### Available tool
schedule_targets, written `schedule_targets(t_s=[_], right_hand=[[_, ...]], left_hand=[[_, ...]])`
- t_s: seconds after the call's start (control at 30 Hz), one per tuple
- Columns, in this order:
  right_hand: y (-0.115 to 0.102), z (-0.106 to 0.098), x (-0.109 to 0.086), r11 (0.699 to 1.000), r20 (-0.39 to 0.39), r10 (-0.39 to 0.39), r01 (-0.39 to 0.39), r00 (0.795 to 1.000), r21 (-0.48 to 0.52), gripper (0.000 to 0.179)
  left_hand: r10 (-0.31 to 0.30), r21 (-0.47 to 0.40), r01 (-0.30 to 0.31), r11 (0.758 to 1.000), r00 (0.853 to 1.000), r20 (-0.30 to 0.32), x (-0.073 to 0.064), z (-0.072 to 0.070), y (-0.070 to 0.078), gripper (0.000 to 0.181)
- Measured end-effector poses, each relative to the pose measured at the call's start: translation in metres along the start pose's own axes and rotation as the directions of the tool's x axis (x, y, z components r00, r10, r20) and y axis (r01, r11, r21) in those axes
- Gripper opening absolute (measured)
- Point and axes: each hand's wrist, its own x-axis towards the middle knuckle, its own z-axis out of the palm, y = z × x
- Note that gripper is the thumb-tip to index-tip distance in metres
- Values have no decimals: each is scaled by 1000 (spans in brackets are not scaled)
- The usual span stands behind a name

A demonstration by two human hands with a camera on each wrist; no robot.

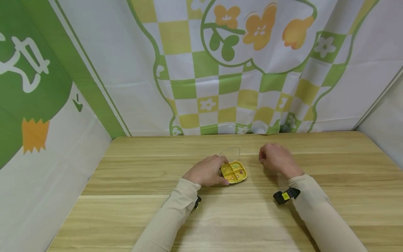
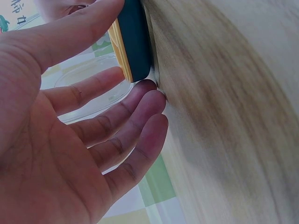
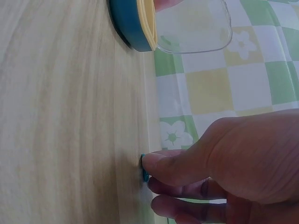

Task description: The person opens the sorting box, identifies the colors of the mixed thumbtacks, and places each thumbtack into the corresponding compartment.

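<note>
A small yellow pill box (image 1: 234, 172) with four-way dividers and a dark teal outer case (image 2: 136, 39) sits on the wooden table. Its clear lid (image 3: 198, 25) stands up at the back. My left hand (image 1: 207, 170) holds the box from its left side, thumb at the front and index finger at the back corner, the other fingers spread near the tabletop. Tiny coloured pieces (image 1: 241, 172) lie in its compartments. To the right of the box, my right hand (image 1: 277, 159) pinches a small teal piece (image 3: 145, 170) between thumb and fingers, close over the table.
The wooden table (image 1: 141, 210) ends at a hanging checked cloth (image 1: 204, 87) behind the box. A green and white cloth wall (image 1: 63, 147) stands at the left. Black straps (image 1: 286, 196) sit on both wrists over beige sleeves.
</note>
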Motion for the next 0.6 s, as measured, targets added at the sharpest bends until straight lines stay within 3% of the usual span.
schedule_targets(t_s=[0.6], right_hand=[[0, -3, -1, 1000, -3, 5, -5, 1000, 10, 18]], left_hand=[[-11, -2, 11, 1000, 1000, 1, -1, 0, 1, 64]])
